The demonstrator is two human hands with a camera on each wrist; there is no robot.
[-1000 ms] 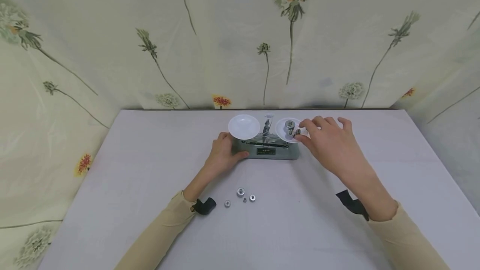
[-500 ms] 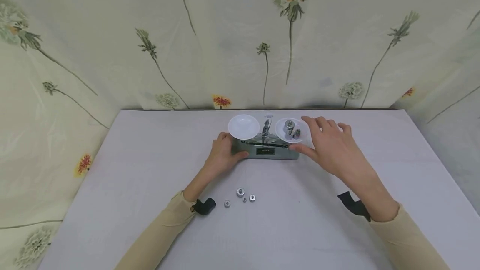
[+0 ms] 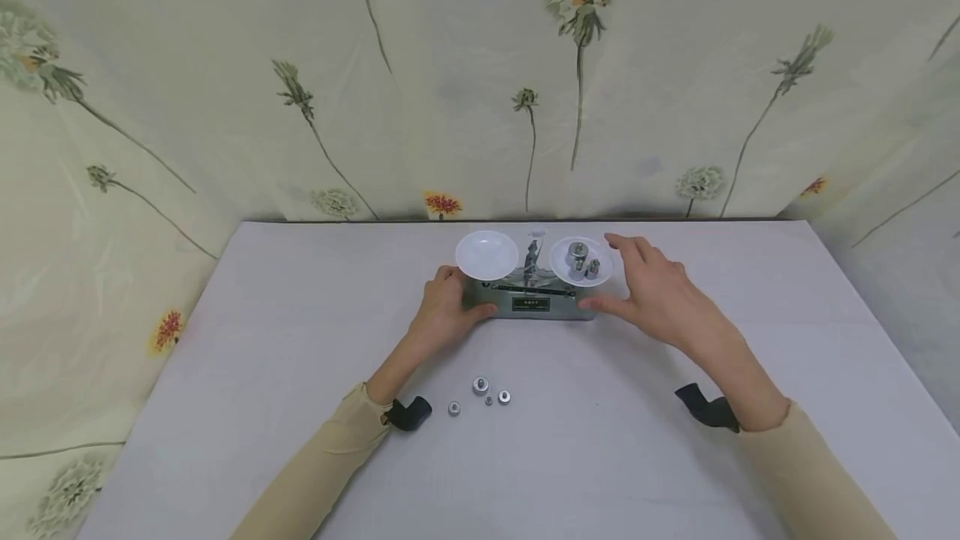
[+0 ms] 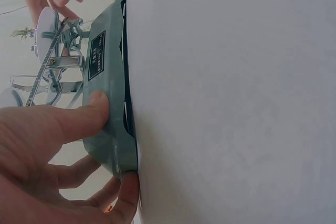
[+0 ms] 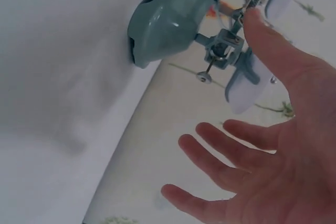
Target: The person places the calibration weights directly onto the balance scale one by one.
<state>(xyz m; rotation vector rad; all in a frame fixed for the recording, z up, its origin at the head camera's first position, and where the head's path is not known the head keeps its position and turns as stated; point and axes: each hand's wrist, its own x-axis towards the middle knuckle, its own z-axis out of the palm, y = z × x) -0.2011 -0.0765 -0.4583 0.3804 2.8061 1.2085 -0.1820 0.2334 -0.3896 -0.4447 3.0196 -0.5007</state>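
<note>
A green balance scale (image 3: pixel 502 312) stands near the table's far edge. My left hand (image 3: pixel 440 307) grips the left end of its base, thumb (image 4: pixel 97 111) on the front face and fingers around the end. The left pan (image 3: pixel 487 255) holds nothing. On the right pan (image 3: pixel 559 266) stand a larger metal weight (image 3: pixel 578 251) and a smaller weight (image 3: pixel 593 267). My right hand (image 3: pixel 660 294) is spread beside that pan and holds nothing. In the right wrist view its fingers (image 5: pixel 210 163) are apart, and the thumb (image 5: pixel 268 40) overlaps the scale's beam.
Several loose metal weights (image 3: pixel 481 386) stand on the white table (image 3: pixel 337 298), nearer me than the scale. A flower-printed cloth (image 3: pixel 450 107) hangs right behind the table's far edge. Black straps (image 3: pixel 411 413) are around both wrists.
My right fingers have let go of the smaller weight, which now stands on the right pan. The right hand has drawn slightly away and opened. The left hand stays on the base.
</note>
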